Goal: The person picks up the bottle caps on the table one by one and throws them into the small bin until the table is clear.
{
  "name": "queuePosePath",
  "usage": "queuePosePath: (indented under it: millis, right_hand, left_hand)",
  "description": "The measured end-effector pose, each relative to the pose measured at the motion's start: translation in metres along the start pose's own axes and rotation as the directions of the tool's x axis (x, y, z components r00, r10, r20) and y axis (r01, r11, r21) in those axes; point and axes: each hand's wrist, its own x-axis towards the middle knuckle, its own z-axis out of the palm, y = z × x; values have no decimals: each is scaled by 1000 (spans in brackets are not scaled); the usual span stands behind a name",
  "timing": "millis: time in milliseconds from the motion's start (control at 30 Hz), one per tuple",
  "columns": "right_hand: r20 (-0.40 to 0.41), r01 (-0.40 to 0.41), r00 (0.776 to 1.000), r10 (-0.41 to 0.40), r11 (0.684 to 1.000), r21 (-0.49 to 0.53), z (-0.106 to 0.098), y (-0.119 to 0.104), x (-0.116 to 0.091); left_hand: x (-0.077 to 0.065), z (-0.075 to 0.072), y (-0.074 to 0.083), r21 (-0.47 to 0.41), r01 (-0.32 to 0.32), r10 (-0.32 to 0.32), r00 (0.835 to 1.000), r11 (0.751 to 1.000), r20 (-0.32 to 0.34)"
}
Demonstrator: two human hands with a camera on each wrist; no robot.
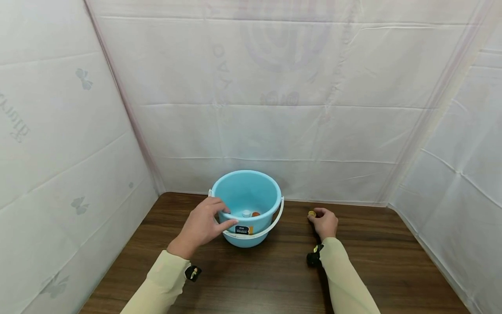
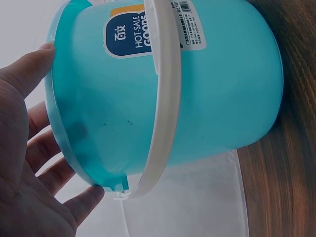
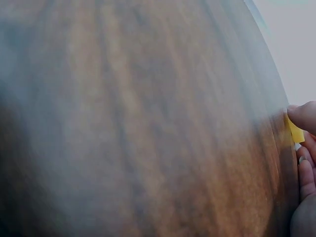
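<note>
A light blue plastic bucket [image 1: 248,242] stands upright on the table, its white handle [image 1: 277,218] hanging down across the front. My left hand [image 1: 201,223] grips the bucket's near-left rim, the thumb outside and the other fingers over the edge. In the left wrist view, that hand's fingertips are spread along the rim, near the handle's joint. Inside the bucket lie a small orange piece [image 1: 256,214] and a whitish round piece [image 1: 246,213]. To the right of the bucket, my right hand [image 1: 325,223] pinches a small round yellow piece [image 1: 312,213] low over the table.
The dark wooden table [image 1: 266,288] ends at a pale sheet wall [image 1: 274,131] close behind the bucket. More sheeting hangs along the left and right sides. A label [image 2: 129,33] is stuck on the bucket's front.
</note>
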Motion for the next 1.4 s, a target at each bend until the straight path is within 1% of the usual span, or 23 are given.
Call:
queuePosePath:
  millis: [233, 500, 733, 900, 1133, 1400]
  right_hand:
    - [27, -25, 999, 25, 1000, -6, -3, -2, -1]
    - [20, -22, 1000, 22, 1000, -5, -4, -5, -1]
    - [47, -22, 999, 23, 999, -23, -6, -4, -3]
    - [60, 9, 998, -7, 1000, -27, -10, -6, -5]
    - [112, 93, 990, -87, 995, -47, -22, -17, -5]
    - [148, 124, 982, -118, 992, -37, -38, -33, -5]
  left_hand:
    - [0, -1, 2, -5, 11, -11, 1000, 1000, 14]
    - [0, -4, 3, -7, 11, -11, 1000, 1000, 9]
    - [0, -3, 1, -3, 0, 0, 1000, 1000, 12]
    - [-1, -3, 0, -2, 5, -5, 1000, 1000, 14]
    - [-1, -4, 0, -3, 7, -7, 1000, 1000, 13]
    - [0, -3, 2, -8, 8, -8, 1000, 1000, 25]
